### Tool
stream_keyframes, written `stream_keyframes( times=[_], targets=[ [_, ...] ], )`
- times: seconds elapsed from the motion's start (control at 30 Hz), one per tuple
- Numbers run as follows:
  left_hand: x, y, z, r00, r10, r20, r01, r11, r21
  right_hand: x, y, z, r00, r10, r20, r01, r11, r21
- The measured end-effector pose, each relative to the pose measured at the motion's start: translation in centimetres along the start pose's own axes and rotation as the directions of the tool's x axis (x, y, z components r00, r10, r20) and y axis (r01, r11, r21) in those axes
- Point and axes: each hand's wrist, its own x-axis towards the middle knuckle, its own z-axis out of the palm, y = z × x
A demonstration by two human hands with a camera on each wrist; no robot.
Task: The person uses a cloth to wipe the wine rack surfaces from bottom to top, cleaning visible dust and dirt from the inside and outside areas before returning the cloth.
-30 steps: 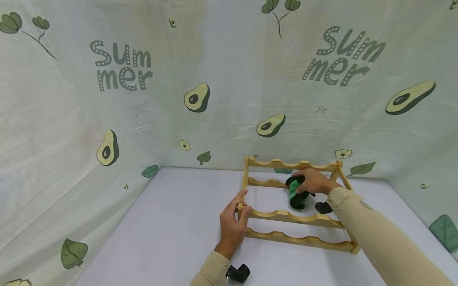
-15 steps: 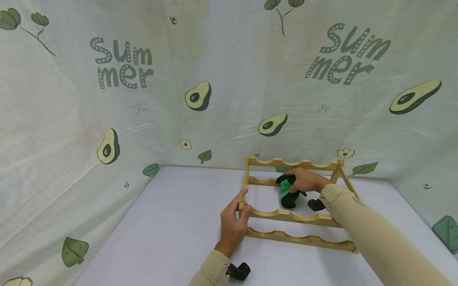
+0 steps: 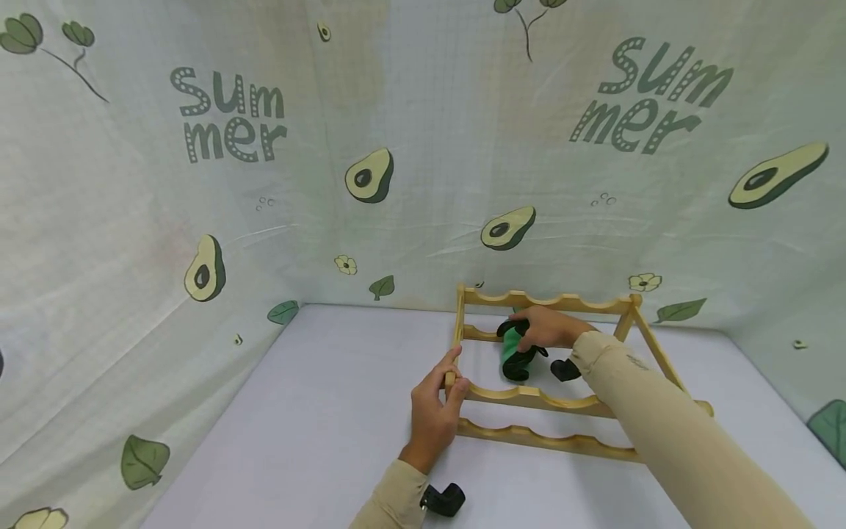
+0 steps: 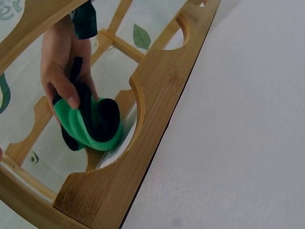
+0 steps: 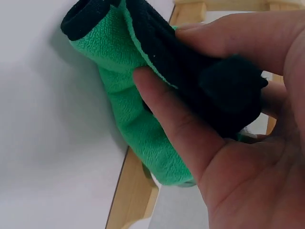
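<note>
My right hand [image 3: 551,327] pinches a rolled green cloth with black edging [image 3: 510,345] inside a wooden rack with scalloped rails [image 3: 529,399]. In the right wrist view, thumb and fingers grip the dark folded part of the cloth [image 5: 126,107], and its green terry side hangs along the fingers. Seen from the left wrist, the cloth [image 4: 86,129] is low behind a notched rail [image 4: 157,90], close to its curved cut-out. My left hand [image 3: 432,411] grips the front left corner of the rack, thumb on one side and fingers on the other.
Under the rack is a white tabletop [image 3: 317,411]. A pale curtain with avocado prints [image 3: 423,147] hangs behind and to the left. Black wrist-worn devices [image 3: 444,499] show beside both sleeves.
My right hand has carried the green cloth leftward inside the rack, toward its left end. The left hand keeps its hold on the corner. The head view has shifted slightly.
</note>
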Motion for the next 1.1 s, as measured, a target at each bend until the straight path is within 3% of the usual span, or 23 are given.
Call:
stream_keyframes(
  times=[0.33,0.6,1.0,1.1],
  targets=[
    [0.1,0.0,0.1,1.000,-0.004,-0.007,0.004,1.000,0.003,0.7,-0.5,0.5,0.998,-0.051,-0.027,0.049,0.996,-0.080],
    [0.8,1.7,-0.2,1.000,0.002,-0.018,-0.002,1.000,0.004,0.7,-1.1,1.0,0.997,-0.063,-0.045,0.057,0.991,-0.123],
    [-0.2,-0.1,0.3,1.000,0.002,-0.011,-0.002,1.000,0.002,1.5,-1.2,1.8,0.997,-0.055,-0.051,0.046,0.988,-0.150],
    [0.3,0.9,0.1,1.000,0.013,-0.019,-0.013,1.000,0.003,1.5,-1.2,1.8,0.998,-0.043,-0.047,0.036,0.989,-0.145]
  ],
)
